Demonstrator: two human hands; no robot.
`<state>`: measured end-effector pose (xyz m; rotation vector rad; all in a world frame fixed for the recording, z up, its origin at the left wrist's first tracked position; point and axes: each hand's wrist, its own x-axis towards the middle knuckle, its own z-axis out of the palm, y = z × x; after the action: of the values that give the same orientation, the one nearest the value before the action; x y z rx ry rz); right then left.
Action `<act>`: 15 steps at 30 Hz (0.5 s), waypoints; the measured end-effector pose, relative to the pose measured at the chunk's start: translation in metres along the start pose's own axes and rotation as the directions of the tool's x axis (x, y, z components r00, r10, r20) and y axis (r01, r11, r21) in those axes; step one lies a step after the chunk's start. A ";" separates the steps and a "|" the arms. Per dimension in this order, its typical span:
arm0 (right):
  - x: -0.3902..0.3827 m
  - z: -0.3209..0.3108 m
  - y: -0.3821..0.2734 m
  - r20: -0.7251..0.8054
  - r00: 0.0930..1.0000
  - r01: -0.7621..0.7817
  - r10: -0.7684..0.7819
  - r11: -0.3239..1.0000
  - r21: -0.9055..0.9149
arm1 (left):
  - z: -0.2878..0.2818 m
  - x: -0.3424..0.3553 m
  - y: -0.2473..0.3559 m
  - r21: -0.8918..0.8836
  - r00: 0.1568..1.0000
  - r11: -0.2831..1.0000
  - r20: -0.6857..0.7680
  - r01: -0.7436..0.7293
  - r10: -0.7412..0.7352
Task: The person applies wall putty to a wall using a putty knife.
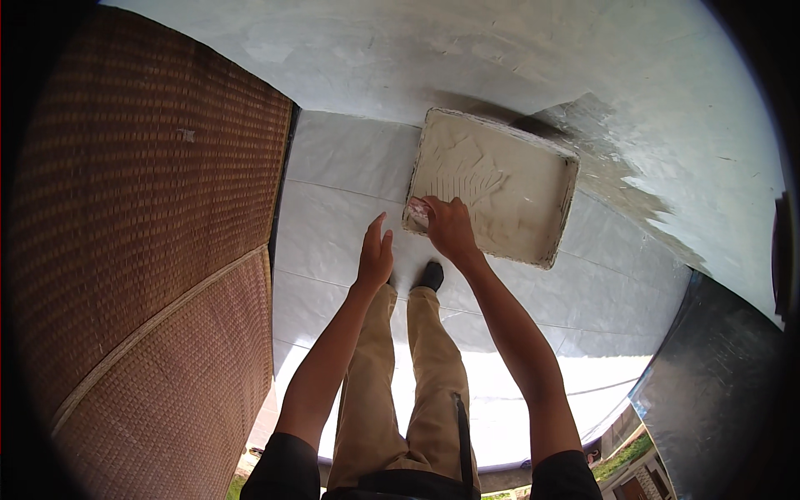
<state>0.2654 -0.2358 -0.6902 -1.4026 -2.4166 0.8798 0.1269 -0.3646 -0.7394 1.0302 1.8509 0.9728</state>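
Note:
A shallow rectangular tray [560, 250] with a paste-crusted rim lies on the grey floor, close to the wall. Cream-coloured paste [475, 171] fills it, streaked with comb-like ridges on its left half. Over the tray's near left corner is my right hand [450, 225], its fingers closed on a small pinkish-white thing [419, 212] whose kind I cannot make out. My left hand [377, 254] hangs in the air left of the tray, thumb and fingers apart, holding nothing.
Woven brown matting [158, 167] forms a wall on the left. Ahead rises a pale plastered wall [375, 58] with a darker grey patch [596, 125] behind the tray. A dark sheet [708, 367] stands at the right. My feet are on the grey sheeted floor [333, 225].

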 end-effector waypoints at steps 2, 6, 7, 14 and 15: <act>0.002 0.005 -0.002 0.004 1.000 0.023 -0.023 0.999 0.046 | -0.003 0.001 0.000 -0.001 1.000 1.000 -0.002 0.003 -0.003; 0.000 0.007 0.005 -0.042 0.998 0.045 -0.040 0.992 0.120 | -0.008 0.002 -0.001 -0.014 1.000 1.000 -0.010 0.017 -0.018; -0.001 0.006 0.006 -0.019 0.999 0.044 -0.042 0.988 0.149 | -0.009 0.002 -0.002 -0.023 1.000 0.999 -0.012 0.023 -0.023; -0.008 0.001 0.019 0.044 0.998 0.025 -0.040 0.955 0.295 | -0.011 0.001 -0.003 -0.048 0.999 0.998 -0.019 0.037 -0.038; -0.007 0.000 0.020 0.045 0.998 0.025 -0.039 0.955 0.295 | -0.011 0.001 -0.003 -0.052 0.999 0.998 -0.018 0.032 -0.033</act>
<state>0.2836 -0.2345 -0.7011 -1.2401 -2.2190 1.2218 0.1157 -0.3675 -0.7382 0.9599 1.8428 1.0088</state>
